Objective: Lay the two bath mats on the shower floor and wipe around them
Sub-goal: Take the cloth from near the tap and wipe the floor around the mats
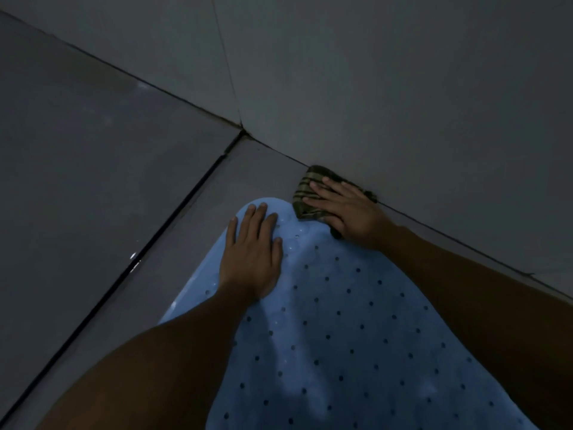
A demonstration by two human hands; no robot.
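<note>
On the floor, near corner: a light blue bath mat [341, 321] lies flat on grey tile, its rounded end toward the corner where two walls meet
Mat long axis: runs from the bottom right of the view up toward the corner, slightly leftward; the near end is cut off by the lower edge of the view
Mat surface: dotted with rows of small round holes, with faint raised circles near the rounded end
Second mat: only one mat can be seen
Left hand [251, 252]: palm down on the mat just behind its rounded end, fingers straight and slightly spread, pressing flat with nothing gripped
Right hand [344, 209]: palm down on a folded cloth [305, 189], fingers extended over it, pinning it under the hand rather than clenching it
Cloth: dark olive with paler stripes, folded into a small pad, lying on the floor just beside the mat's rounded end on its right side and touching the base of the right wall [403, 88]
Forearms: both bare, reaching in from the bottom of the view, the left crossing the mat's left edge, the right running along its right edge
Floor [248, 169]: grey tile with a dark grout line running diagonally left of the mat
Left wall [93, 119]: grey tile, meeting the right wall at the corner beyond the mat
Light: dim, colours muted
</note>
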